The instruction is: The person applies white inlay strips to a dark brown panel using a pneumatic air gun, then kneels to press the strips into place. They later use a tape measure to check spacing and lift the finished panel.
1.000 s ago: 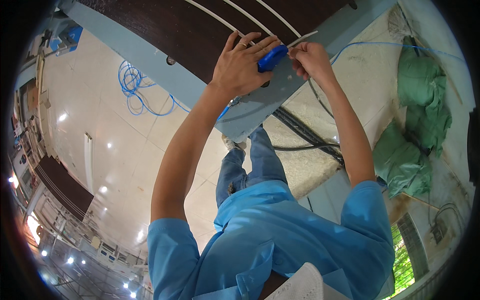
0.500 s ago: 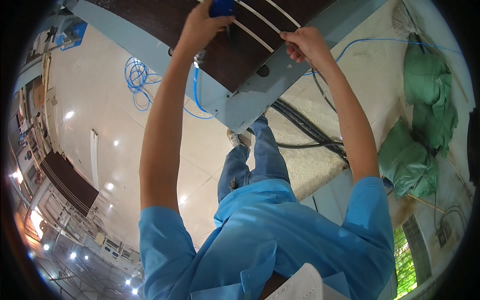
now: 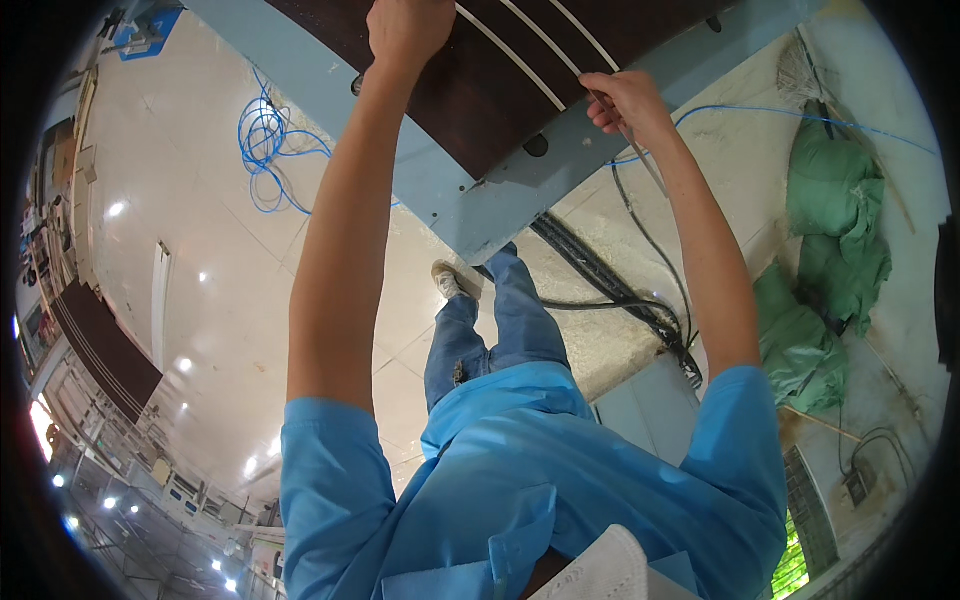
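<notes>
A dark brown panel point(image 3: 465, 115) with three pale lengthwise lines lies on a blue-grey table point(image 3: 460, 215). My left hand point(image 3: 410, 32) is closed over the panel at the upper edge of the picture. Its fingers are partly cut off, and whatever they hold is hidden. At the panel's near right edge, my right hand point(image 3: 628, 105) pinches a thin strip point(image 3: 652, 168) where the middle pale line ends. The strip's loose end hangs below the fingers, beside my right forearm.
Blue hose point(image 3: 262, 140) lies coiled on the floor to the left. Black cables point(image 3: 600, 275) run beneath the table corner near my feet. Green sacks point(image 3: 835, 185) and a broom point(image 3: 800, 75) stand at the right. Another dark striped panel point(image 3: 105, 350) is at the far left.
My left hand has moved farther up over the panel, and the blue tool it held is out of sight. My right hand stays pinched at the edge; the hanging strip shows more clearly.
</notes>
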Demonstrator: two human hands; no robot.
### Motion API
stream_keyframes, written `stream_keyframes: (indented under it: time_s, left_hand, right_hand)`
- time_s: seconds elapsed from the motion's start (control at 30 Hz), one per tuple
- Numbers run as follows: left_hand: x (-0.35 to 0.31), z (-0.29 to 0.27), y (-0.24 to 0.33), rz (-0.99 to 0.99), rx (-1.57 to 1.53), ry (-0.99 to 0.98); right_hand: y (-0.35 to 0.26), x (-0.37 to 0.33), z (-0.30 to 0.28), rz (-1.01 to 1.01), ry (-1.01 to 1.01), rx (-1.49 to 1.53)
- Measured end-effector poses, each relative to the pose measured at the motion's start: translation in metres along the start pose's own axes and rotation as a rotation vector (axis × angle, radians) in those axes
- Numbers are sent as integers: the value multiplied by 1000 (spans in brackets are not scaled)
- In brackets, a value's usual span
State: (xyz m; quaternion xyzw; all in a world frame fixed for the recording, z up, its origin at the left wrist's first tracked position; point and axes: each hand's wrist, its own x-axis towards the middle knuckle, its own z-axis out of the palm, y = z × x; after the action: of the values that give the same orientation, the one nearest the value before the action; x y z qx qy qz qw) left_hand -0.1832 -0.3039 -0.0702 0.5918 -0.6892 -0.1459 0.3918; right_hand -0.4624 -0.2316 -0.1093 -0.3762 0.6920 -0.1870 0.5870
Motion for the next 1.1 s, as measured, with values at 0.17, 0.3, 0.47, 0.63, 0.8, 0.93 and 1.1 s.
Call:
stream_keyframes:
  time_s: [0.17,0.3,0.47,0.63,0.8,0.93,1.1]
  left_hand:
    - [18,-7,-42,-115,-205,-158]
    - [16,-3,-69,61,-62,-127]
    - [4,14,-67,217,297,-102]
    - [-6,13,-42,116,207,-49]
    - [-3,13,-28,259,288,145]
    - [-18,22,-16,405,180,95]
    - [-75,51,14,527,104,-341]
  right_hand:
    - [-5,1,-1,16,-29,-23]
    - [-3,0,0,14,-5,-5]
    - [0,1,2,30,15,16]
    - [-2,-1,1,25,-2,32]
    - [-4,-2,2,19,11,19]
    - [-4,-1,3,25,10,19]
    - [-4,0,2,30,11,-14]
